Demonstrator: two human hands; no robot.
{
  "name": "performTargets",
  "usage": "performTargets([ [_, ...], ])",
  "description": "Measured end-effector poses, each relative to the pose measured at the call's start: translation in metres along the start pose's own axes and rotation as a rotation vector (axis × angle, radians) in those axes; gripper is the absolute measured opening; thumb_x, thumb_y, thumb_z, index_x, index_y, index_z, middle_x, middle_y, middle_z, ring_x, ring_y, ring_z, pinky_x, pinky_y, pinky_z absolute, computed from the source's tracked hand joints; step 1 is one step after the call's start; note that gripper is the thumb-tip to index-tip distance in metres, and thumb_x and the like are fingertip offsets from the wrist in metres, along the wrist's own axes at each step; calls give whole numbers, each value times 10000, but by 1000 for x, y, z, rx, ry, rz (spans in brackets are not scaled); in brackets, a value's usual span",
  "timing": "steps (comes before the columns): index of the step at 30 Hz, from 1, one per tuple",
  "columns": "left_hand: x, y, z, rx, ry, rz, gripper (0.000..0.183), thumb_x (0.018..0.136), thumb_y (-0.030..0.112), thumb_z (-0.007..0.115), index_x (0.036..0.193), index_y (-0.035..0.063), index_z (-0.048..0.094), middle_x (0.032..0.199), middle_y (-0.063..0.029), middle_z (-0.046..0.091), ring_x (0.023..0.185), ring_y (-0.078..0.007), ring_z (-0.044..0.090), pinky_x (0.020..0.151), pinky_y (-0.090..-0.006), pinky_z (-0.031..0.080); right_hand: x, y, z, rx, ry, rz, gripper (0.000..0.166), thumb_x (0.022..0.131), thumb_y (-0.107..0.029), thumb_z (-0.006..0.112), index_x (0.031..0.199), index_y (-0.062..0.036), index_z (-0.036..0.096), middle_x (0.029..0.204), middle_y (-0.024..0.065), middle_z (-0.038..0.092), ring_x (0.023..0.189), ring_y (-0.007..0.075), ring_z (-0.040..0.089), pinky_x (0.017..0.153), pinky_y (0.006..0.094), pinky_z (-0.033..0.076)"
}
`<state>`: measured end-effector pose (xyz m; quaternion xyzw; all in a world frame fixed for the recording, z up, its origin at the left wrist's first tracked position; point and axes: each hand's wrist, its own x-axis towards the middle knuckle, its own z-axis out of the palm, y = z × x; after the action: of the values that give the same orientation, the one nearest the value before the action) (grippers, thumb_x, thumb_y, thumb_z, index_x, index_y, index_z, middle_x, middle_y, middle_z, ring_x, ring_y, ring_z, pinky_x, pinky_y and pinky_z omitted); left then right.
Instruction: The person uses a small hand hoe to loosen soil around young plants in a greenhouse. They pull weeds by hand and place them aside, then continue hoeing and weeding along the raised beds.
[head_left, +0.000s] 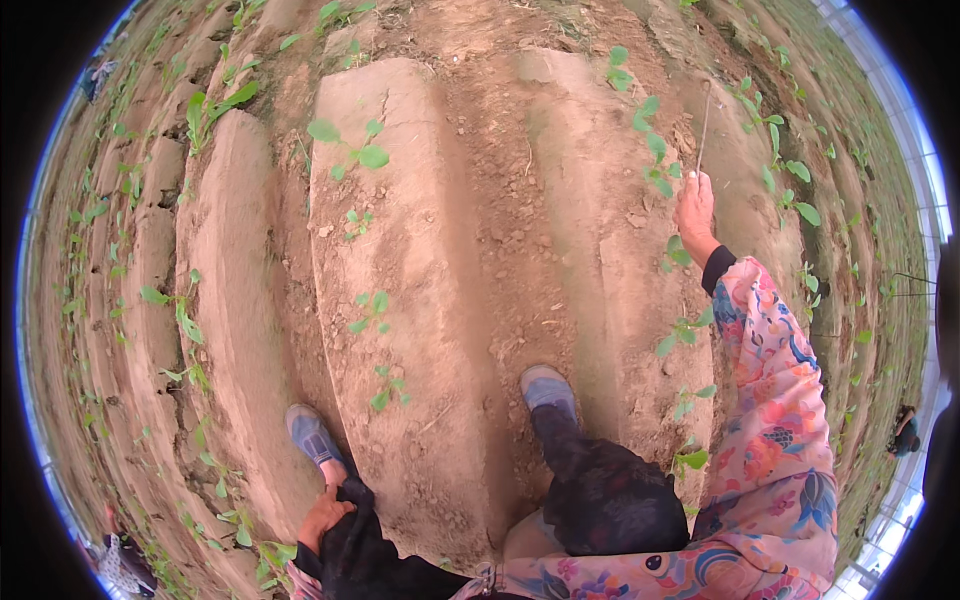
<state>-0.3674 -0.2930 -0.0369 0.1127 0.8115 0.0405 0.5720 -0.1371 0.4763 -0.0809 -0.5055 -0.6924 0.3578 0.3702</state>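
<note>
My right hand (697, 214) is closed around the near end of a thin rod-like tool (704, 127), which reaches away over the soil ridge at the right. Small leafy green seedlings (656, 146) stand in a row just left of that hand. My left hand (324, 516) rests on my black trouser leg (360, 525) near the lower left, its fingers against the cloth by the shin. Whether it pinches the fabric I cannot tell.
Long soil ridges with furrows (517, 247) run away from me. My feet in blue shoes (547, 390) stand in two furrows, astride a ridge with seedlings (381, 390). Other people (905, 431) are far off at the right and left rims.
</note>
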Motion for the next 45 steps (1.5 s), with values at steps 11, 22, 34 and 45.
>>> performTargets([
  [11,-11,4,-8,47,-5,25,651,709,293,633,1204,-49,387,1112,-308,516,1050,-402,503,868,-406,410,-57,-78,154,13,-403,-163,170,928,-263,448,888,-101,481,578,-51,368,456,69,333,408,242,297],
  [22,-3,-11,-1,48,0,25,758,691,324,645,1291,0,315,1136,-333,493,1076,-440,482,909,-421,401,21,-22,177,-122,-395,-23,222,895,-268,451,982,-82,535,645,51,438,540,174,423,467,312,338],
  [34,-10,3,-7,56,-35,-66,700,715,334,634,1244,-19,341,1096,-345,501,1055,-442,487,876,-433,413,-66,-60,180,-281,-403,-170,346,906,-273,423,1179,-62,457,1023,238,567,981,393,540,833,407,427],
  [45,-13,18,-10,12,-18,-69,717,723,335,622,1264,-44,346,1117,-299,522,1060,-411,495,895,-402,398,-146,4,210,-116,-469,-63,431,924,-129,388,1352,-94,349,1273,122,493,1085,229,505,912,298,381],
])
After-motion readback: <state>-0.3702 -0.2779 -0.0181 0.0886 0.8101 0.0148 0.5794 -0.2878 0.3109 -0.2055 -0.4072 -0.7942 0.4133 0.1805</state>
